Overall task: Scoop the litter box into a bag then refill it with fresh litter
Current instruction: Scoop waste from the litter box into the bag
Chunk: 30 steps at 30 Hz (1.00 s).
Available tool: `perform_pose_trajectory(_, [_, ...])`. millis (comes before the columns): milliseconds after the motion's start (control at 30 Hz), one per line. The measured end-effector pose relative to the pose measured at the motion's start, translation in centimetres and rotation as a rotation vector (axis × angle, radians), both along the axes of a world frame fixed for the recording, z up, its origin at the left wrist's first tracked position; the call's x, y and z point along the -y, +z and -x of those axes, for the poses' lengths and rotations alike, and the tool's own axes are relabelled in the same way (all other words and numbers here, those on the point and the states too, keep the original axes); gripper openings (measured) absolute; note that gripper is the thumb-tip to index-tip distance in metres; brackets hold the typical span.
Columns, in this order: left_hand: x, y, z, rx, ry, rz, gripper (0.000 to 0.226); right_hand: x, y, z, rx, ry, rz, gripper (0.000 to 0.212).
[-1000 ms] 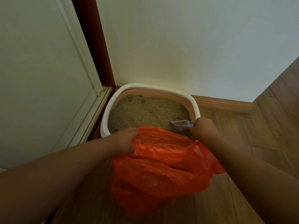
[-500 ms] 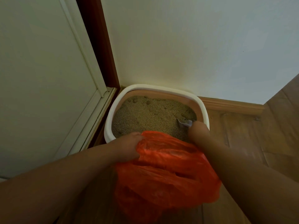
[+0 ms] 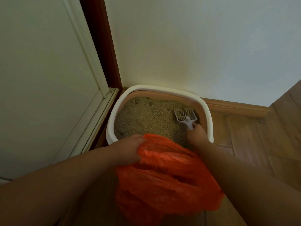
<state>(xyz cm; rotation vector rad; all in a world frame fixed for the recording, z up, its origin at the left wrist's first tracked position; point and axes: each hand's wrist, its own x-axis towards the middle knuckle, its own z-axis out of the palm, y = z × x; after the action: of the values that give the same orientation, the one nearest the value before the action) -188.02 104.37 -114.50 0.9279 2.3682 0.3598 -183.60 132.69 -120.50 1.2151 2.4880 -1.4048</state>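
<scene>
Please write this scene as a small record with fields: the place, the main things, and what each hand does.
place: room corner, wooden floor
box: white-rimmed litter box filled with beige litter
tool: pale slotted plastic scoop, head in the litter near the right wall
bag: orange thin plastic bag at the box's near edge
left hand: holds the bag's rim
right hand: holds the scoop handle
</scene>
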Motion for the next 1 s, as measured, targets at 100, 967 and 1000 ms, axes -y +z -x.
perform_pose_trajectory(100, [-0.3, 0.0, 0.1, -0.003, 0.001, 0.012, 0.082, 0.5, 0.5, -0.9, -0.101, 0.051, 0.073, 0.048])
perform_pose_trajectory(967, [0.4, -1.0, 1.0, -0.02, 0.045, -0.004, 0.069, 0.0, 2.9, 0.5, -0.052, 0.29, -0.167, 0.027])
perform_pose_trajectory(1000, [0.5, -1.2, 1.1, -0.023, 0.047, -0.009, 0.069, -0.1, 2.9, 1.1, -0.056, 0.279, -0.172, 0.026])
